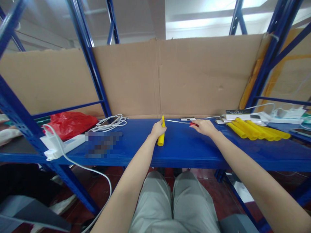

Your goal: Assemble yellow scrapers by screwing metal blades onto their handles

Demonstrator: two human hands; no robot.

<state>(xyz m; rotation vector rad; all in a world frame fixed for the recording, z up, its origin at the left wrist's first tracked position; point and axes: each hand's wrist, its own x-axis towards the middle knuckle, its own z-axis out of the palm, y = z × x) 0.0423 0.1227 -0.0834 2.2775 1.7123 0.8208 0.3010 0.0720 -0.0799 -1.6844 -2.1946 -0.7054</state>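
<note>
My left hand (158, 128) is closed around a yellow tube (160, 139). Its narrow flattened end points up and away from me, and the round open end faces my side. Off to the right, my right hand (204, 127) grips the red handle of a red-handled tool with a long, thin metal shaft (178, 121). That shaft runs left across the blue shelf to the upper part of the tube; I cannot tell whether its tip touches the tube. Several more yellow tubes (255, 130) lie side by side to the right of my right hand.
A cardboard panel (194, 77) closes off the back of the blue shelf (189, 149). At left lie a red plastic bag (73, 124), coiled white cable (111, 123) and a white power strip (73, 144). White boxes and chargers (289, 114) sit at right. Blue uprights (89, 58) frame the sides.
</note>
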